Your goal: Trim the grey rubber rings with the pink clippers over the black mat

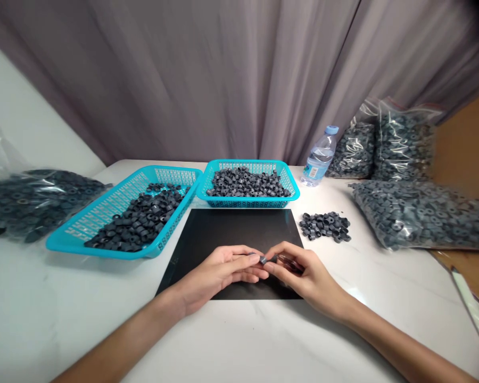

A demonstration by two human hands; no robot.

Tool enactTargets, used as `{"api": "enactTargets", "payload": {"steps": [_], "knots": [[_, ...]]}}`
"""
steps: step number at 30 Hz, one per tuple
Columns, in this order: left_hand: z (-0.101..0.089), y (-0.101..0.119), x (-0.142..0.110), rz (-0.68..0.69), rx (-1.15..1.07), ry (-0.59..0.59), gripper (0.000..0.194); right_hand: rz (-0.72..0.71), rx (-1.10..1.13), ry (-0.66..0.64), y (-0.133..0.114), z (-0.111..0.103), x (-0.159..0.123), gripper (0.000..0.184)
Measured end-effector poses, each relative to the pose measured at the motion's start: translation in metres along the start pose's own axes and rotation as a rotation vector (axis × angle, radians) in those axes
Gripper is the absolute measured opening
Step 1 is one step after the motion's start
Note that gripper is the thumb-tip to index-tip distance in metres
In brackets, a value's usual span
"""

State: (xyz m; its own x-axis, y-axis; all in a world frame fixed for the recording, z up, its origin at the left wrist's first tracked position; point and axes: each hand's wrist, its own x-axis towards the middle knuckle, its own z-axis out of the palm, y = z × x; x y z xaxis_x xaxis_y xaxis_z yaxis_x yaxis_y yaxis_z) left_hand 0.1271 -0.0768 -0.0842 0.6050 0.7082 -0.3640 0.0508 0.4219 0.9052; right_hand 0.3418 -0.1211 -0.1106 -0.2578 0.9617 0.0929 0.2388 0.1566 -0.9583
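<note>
Over the black mat (239,229), my two hands meet at the fingertips around a small dark grey ring (263,260). My left hand (223,268) is closed, its thumb and fingers gripping the ring from the left. From the other side, the thumb and index finger of my right hand (303,268) pinch at the same piece. Something dark and shiny (292,263) shows under the curled fingers of my right hand; its kind is unclear. A loose pile of similar grey rings (324,226) lies on the table just right of the mat.
Two blue baskets, one at left (104,254) and one behind the mat (247,201), hold many grey rings. Clear bags of rings lie at left (35,199) and right (423,213); more stand behind (405,143). A water bottle (320,157) stands at back right on the white table (239,340).
</note>
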Motion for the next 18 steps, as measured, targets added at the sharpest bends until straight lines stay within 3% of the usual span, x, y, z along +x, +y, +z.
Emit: {"api": "enactTargets", "payload": {"steps": [10,15,18], "knots": [[0.002,0.004,-0.002,-0.004,0.022,0.007,0.030,0.043,0.040,-0.005,0.001,0.001,-0.001,0.030],[0.006,-0.002,-0.001,0.084,0.098,0.091,0.029,0.023,0.036,0.115,0.007,0.003,0.002,0.036],[0.005,-0.002,-0.001,0.149,0.209,0.121,0.029,0.028,0.035,0.109,0.006,0.005,0.006,0.039]]}}
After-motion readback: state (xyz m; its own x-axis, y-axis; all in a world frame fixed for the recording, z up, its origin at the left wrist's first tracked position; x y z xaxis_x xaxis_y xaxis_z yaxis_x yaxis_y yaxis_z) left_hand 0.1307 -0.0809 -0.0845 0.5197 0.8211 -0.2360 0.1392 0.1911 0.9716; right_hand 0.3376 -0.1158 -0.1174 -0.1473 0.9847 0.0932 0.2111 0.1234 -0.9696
